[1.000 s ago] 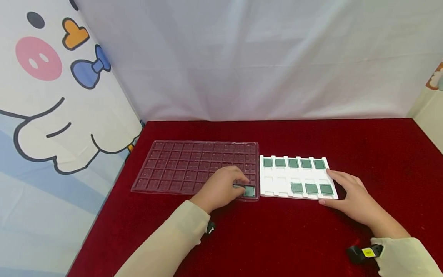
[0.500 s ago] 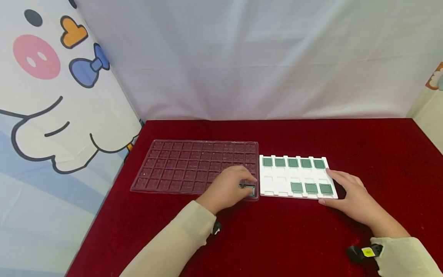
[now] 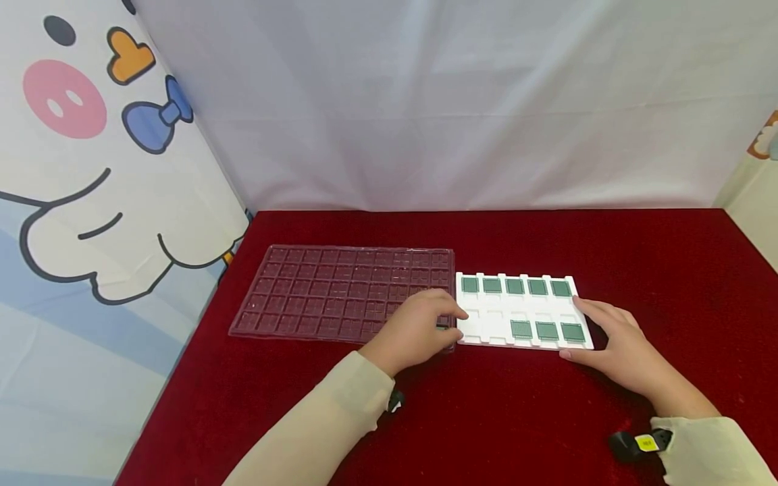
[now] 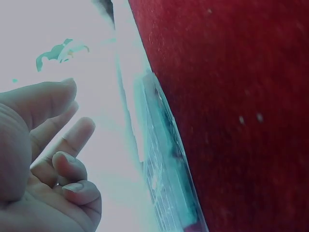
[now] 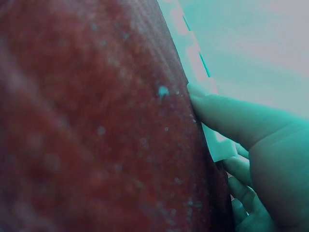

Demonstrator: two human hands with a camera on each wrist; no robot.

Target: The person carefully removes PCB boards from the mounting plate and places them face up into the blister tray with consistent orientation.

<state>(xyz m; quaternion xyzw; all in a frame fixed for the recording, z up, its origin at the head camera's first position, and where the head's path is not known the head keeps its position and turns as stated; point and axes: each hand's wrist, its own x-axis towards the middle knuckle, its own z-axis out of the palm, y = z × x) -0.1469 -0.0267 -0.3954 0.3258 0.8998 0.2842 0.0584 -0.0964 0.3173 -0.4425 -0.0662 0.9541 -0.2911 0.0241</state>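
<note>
The left hand (image 3: 418,332) has moved right over the clear tray (image 3: 322,291), reaching the left edge of the white tray (image 3: 486,316); thumb and forefinger stand apart, nothing visible between. Work seemingly shifts there, where the right hand (image 3: 620,351) grips the right end.

Red table (image 3: 516,418) carrying two trays laid flat and side by side: a clear tray (image 3: 322,290) divided into a grid, and a shorter white tray (image 3: 478,327).
</note>
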